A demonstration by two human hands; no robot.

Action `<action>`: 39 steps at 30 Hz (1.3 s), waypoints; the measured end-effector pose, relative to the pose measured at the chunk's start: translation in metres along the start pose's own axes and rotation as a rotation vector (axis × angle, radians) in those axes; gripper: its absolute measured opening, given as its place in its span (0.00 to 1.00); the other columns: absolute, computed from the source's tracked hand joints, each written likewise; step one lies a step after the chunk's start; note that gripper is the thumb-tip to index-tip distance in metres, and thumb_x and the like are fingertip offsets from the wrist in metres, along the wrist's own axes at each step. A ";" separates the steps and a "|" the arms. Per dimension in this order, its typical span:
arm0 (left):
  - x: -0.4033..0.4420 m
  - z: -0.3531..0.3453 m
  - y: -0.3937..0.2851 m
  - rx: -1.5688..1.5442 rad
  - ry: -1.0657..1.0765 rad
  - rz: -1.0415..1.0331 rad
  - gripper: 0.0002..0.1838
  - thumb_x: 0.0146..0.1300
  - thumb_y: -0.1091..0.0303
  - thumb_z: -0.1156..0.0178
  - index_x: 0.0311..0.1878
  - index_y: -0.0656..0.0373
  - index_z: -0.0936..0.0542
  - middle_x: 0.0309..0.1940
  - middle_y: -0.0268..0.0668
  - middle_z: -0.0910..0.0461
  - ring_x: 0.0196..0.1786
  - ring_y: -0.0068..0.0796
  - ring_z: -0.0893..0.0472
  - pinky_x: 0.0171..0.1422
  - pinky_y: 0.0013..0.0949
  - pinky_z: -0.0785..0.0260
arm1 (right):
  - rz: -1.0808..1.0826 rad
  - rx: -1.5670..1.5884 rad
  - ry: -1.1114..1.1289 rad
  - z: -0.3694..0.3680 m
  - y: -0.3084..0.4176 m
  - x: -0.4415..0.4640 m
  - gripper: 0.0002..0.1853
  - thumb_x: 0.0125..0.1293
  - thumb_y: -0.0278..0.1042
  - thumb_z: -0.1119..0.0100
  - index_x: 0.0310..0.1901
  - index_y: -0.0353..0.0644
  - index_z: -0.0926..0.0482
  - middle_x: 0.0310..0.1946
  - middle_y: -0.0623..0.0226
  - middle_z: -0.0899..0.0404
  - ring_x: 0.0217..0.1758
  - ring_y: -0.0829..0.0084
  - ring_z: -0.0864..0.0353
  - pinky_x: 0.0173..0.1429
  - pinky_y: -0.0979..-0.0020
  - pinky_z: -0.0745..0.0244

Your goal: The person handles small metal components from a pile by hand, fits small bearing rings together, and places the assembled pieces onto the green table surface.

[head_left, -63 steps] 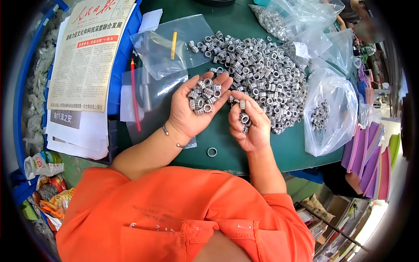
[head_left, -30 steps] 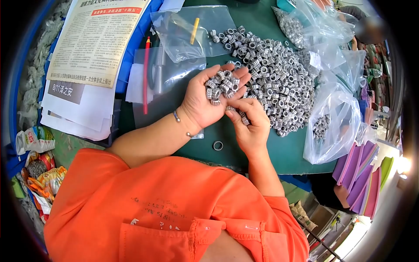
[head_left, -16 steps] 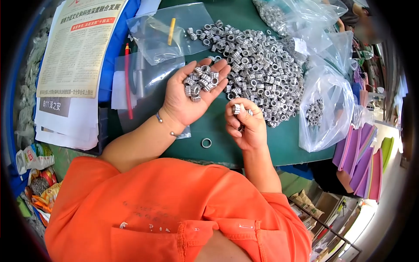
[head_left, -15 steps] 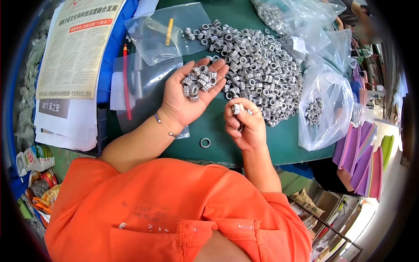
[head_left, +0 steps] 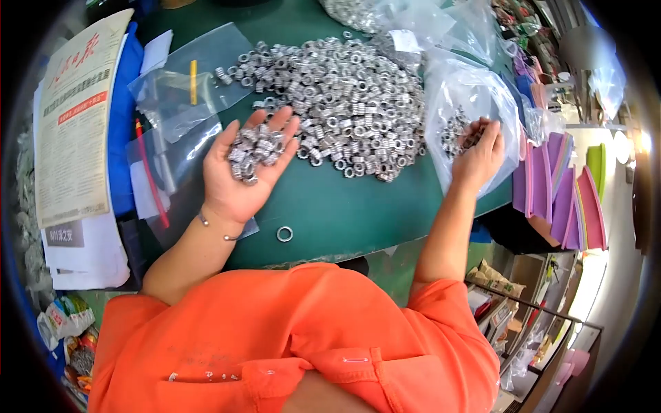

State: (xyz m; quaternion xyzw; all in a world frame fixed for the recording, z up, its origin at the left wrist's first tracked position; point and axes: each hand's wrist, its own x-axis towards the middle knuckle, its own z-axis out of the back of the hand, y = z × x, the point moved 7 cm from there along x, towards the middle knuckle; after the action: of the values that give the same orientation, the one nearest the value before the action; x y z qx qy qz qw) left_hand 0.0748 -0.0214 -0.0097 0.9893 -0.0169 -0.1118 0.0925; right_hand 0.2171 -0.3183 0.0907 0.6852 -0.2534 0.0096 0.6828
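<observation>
Bright, fairly even light is washing over the green bench, while white glare is burning out beyond its right edge and highlights are glinting on a plastic bag toward its left. The wide lens is bowing the near edge, vignetting is blackening the view's corners, and the newspaper is losing fine print to blur.

The shirt is orange, its short sleeves at eight o'clock and between four and five. At seven, faded print and white flecks mark it; at six, a pale slot. The left wrist wears a ball-ended metallic bracelet at nine.
</observation>
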 end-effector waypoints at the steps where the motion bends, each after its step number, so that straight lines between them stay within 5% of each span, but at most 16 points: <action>1: -0.001 -0.001 0.001 -0.013 -0.005 0.007 0.16 0.62 0.63 0.51 0.49 0.62 0.30 0.62 0.50 0.40 0.69 0.48 0.47 0.69 0.52 0.51 | 0.072 -0.358 0.063 0.012 -0.013 0.022 0.11 0.65 0.37 0.48 0.34 0.37 0.24 0.25 0.68 0.25 0.25 0.79 0.29 0.31 0.77 0.33; 4: 0.000 0.002 0.003 0.014 -0.007 0.034 0.17 0.62 0.62 0.50 0.50 0.62 0.29 0.60 0.50 0.36 0.66 0.47 0.41 0.67 0.48 0.48 | 0.686 -0.846 0.073 -0.004 0.005 0.014 0.08 0.58 0.28 0.42 0.39 0.36 0.22 0.36 0.62 0.24 0.41 0.70 0.26 0.48 0.70 0.33; 6: 0.000 0.003 0.002 0.038 0.002 0.028 0.17 0.62 0.62 0.50 0.50 0.61 0.28 0.63 0.50 0.41 0.68 0.48 0.45 0.69 0.50 0.51 | 0.760 -0.800 0.024 -0.034 0.036 -0.026 0.08 0.56 0.22 0.42 0.38 0.36 0.22 0.39 0.59 0.24 0.41 0.68 0.26 0.46 0.71 0.32; 8: 0.000 0.002 0.002 0.033 0.008 0.036 0.17 0.62 0.61 0.51 0.50 0.61 0.28 0.63 0.50 0.41 0.68 0.47 0.46 0.69 0.50 0.52 | 0.515 -0.476 0.308 -0.065 0.030 -0.064 0.07 0.55 0.16 0.46 0.35 0.35 0.23 0.33 0.61 0.23 0.36 0.68 0.25 0.40 0.74 0.31; 10: 0.000 0.002 0.004 0.025 -0.001 0.036 0.18 0.63 0.60 0.52 0.51 0.60 0.28 0.63 0.51 0.41 0.68 0.48 0.46 0.69 0.50 0.52 | 0.662 -0.329 0.740 -0.120 0.052 -0.127 0.09 0.49 0.15 0.43 0.33 0.38 0.23 0.29 0.63 0.24 0.32 0.68 0.24 0.36 0.73 0.30; 12: 0.001 0.001 0.005 0.043 0.026 0.043 0.18 0.63 0.59 0.54 0.52 0.60 0.30 0.60 0.47 0.35 0.64 0.43 0.39 0.67 0.46 0.48 | 0.502 -0.260 0.973 -0.145 0.048 -0.172 0.12 0.47 0.20 0.36 0.36 0.38 0.23 0.30 0.61 0.25 0.31 0.67 0.24 0.34 0.71 0.28; 19: 0.002 0.002 -0.002 0.087 0.001 -0.055 0.18 0.63 0.58 0.54 0.51 0.60 0.30 0.57 0.48 0.32 0.62 0.42 0.36 0.65 0.42 0.46 | 0.278 -0.217 0.976 -0.156 0.013 -0.192 0.12 0.48 0.22 0.35 0.34 0.37 0.27 0.29 0.62 0.28 0.29 0.67 0.25 0.31 0.72 0.28; 22: 0.002 0.003 -0.001 0.111 0.042 -0.040 0.18 0.64 0.58 0.54 0.50 0.59 0.27 0.61 0.51 0.38 0.67 0.46 0.44 0.71 0.45 0.55 | 0.384 -0.247 0.954 -0.159 0.023 -0.195 0.12 0.47 0.23 0.34 0.33 0.38 0.27 0.29 0.63 0.28 0.29 0.67 0.26 0.32 0.70 0.29; 26: 0.003 0.005 -0.001 0.121 0.042 -0.048 0.18 0.63 0.58 0.54 0.50 0.59 0.27 0.61 0.50 0.38 0.66 0.46 0.43 0.70 0.46 0.54 | 0.440 -0.292 0.858 -0.160 0.020 -0.195 0.12 0.46 0.25 0.33 0.28 0.39 0.30 0.24 0.65 0.28 0.29 0.67 0.27 0.31 0.70 0.32; 31: 0.002 0.006 -0.004 0.117 0.010 -0.078 0.18 0.63 0.58 0.54 0.50 0.59 0.27 0.61 0.50 0.37 0.66 0.46 0.42 0.69 0.47 0.53 | 0.279 -0.322 0.893 -0.160 0.013 -0.193 0.11 0.48 0.21 0.35 0.29 0.38 0.30 0.26 0.65 0.26 0.29 0.71 0.26 0.31 0.73 0.31; 33: 0.002 0.002 -0.006 0.059 0.009 -0.096 0.17 0.63 0.59 0.53 0.49 0.59 0.28 0.60 0.51 0.37 0.66 0.47 0.43 0.69 0.48 0.53 | -0.137 0.047 0.817 -0.154 -0.005 -0.190 0.12 0.50 0.17 0.38 0.33 0.37 0.30 0.31 0.67 0.24 0.34 0.77 0.24 0.35 0.78 0.29; 36: 0.002 0.003 -0.007 0.033 -0.010 -0.100 0.17 0.62 0.60 0.51 0.49 0.59 0.28 0.60 0.52 0.38 0.66 0.48 0.43 0.69 0.49 0.51 | -0.317 0.257 0.858 -0.150 -0.012 -0.191 0.15 0.51 0.14 0.40 0.38 0.36 0.32 0.36 0.66 0.25 0.39 0.80 0.25 0.39 0.81 0.28; 39: 0.001 0.003 -0.006 0.029 -0.003 -0.086 0.16 0.62 0.61 0.51 0.49 0.60 0.28 0.60 0.53 0.38 0.66 0.49 0.43 0.68 0.49 0.48 | -0.314 0.285 0.857 -0.147 -0.008 -0.192 0.17 0.50 0.12 0.41 0.40 0.36 0.34 0.37 0.63 0.25 0.39 0.77 0.26 0.41 0.78 0.29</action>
State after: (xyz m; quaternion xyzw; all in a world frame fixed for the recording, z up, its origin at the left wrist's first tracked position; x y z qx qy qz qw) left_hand 0.0756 -0.0161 -0.0140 0.9901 0.0239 -0.1172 0.0734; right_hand 0.1016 -0.1162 0.0247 0.7364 0.1615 0.2226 0.6182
